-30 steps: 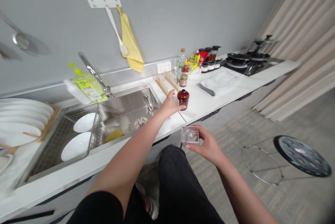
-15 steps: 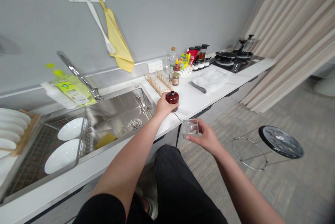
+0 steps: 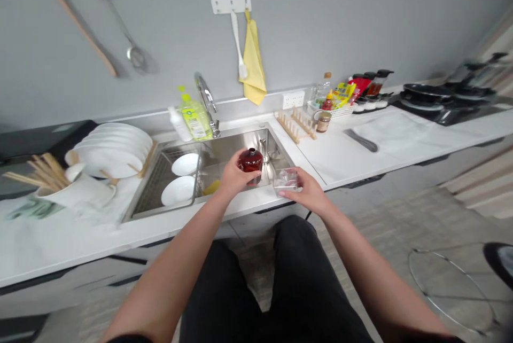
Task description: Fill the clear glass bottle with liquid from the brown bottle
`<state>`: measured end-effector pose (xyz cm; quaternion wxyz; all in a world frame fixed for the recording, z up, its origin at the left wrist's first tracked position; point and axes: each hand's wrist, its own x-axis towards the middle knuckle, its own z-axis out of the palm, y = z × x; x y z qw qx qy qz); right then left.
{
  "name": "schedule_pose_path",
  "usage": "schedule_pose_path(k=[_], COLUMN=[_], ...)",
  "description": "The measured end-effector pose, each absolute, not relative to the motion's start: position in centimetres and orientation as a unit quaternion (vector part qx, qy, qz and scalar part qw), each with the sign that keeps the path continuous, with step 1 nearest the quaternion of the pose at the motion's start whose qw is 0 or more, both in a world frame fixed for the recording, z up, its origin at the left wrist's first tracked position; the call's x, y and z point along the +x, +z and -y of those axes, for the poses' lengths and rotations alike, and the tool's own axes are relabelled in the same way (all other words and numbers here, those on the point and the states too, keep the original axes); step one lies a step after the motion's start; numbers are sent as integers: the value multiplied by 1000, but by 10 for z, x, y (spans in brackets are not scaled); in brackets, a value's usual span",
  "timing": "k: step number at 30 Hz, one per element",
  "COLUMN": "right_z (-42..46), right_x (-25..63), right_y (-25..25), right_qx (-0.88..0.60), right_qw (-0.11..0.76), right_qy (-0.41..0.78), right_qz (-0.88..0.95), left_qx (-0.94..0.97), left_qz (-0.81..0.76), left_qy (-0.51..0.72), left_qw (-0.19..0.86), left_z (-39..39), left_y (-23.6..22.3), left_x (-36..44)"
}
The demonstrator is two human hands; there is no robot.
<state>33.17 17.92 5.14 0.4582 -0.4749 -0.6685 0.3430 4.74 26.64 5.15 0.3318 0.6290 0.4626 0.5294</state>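
My left hand (image 3: 236, 176) is closed around a dark red glass bottle (image 3: 252, 161) with a short black-rimmed neck. The bottle is upright over the right basin of the steel sink (image 3: 230, 164), near its front edge. In my right hand (image 3: 308, 191) is a clear square glass container (image 3: 285, 182), gripped from its right side; what is inside it, if anything, I cannot make out. It hangs over the front edge of the counter, just right of the bottle and apart from it. A yellow sponge (image 3: 211, 188) lies in the sink beyond my left forearm.
Left of the basin a wire rack holds white bowls (image 3: 178, 191). White plates (image 3: 116, 142) and a utensil holder (image 3: 76, 193) stand further left. The faucet (image 3: 206, 94) rises behind. To the right are a wooden rack (image 3: 288, 126), a small jar (image 3: 323, 122) and a grey cloth strip (image 3: 363, 141).
My view has swung left toward the sink. Both hands have moved left with it, carrying the red bottle from the counter to over the basin and the clear container to the counter's edge.
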Motion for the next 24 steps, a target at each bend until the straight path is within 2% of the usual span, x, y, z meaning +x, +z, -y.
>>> schedule_pose_path(k=[4, 10, 17, 24], right_z=[-226, -292, -334, -346], right_x=[273, 216, 217, 226], right_y=[49, 32, 6, -16], right_qx=[-439, -420, -445, -440], right_qw=[445, 418, 375, 406], right_qy=[363, 408, 398, 438], right_qz=[691, 695, 709, 671], left_qx=[597, 582, 577, 603], left_qz=[-477, -522, -542, -534], left_qy=[545, 560, 551, 531], left_qw=[346, 276, 263, 264], left_z=[-261, -268, -291, -314], left_y=[49, 37, 12, -1], left_x=[-18, -71, -72, -57])
